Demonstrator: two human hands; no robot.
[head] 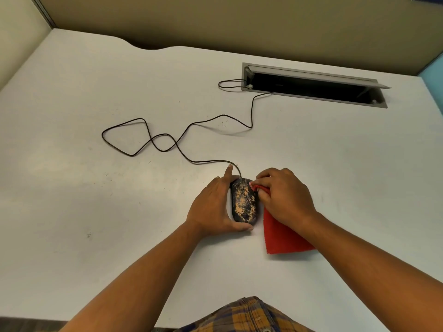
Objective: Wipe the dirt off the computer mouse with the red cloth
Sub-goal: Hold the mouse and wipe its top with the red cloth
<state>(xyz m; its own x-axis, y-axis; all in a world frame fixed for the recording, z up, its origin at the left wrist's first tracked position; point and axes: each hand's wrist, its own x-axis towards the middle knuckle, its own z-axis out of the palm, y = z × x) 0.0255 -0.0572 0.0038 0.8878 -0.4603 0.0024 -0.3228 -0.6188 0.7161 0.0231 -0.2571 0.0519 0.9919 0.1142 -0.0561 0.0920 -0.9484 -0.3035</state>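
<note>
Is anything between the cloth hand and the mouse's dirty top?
Nothing visible. The right hand pinches the cloth at the front right edge of the mouse; the left hand grips only its left side and rear, leaving the top bare.

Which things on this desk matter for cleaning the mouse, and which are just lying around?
In the job: dirty computer mouse, red cloth, left hand gripping the mouse, right hand pinching the cloth.
Just there: mouse cable, open cable hatch, white desk.
</note>
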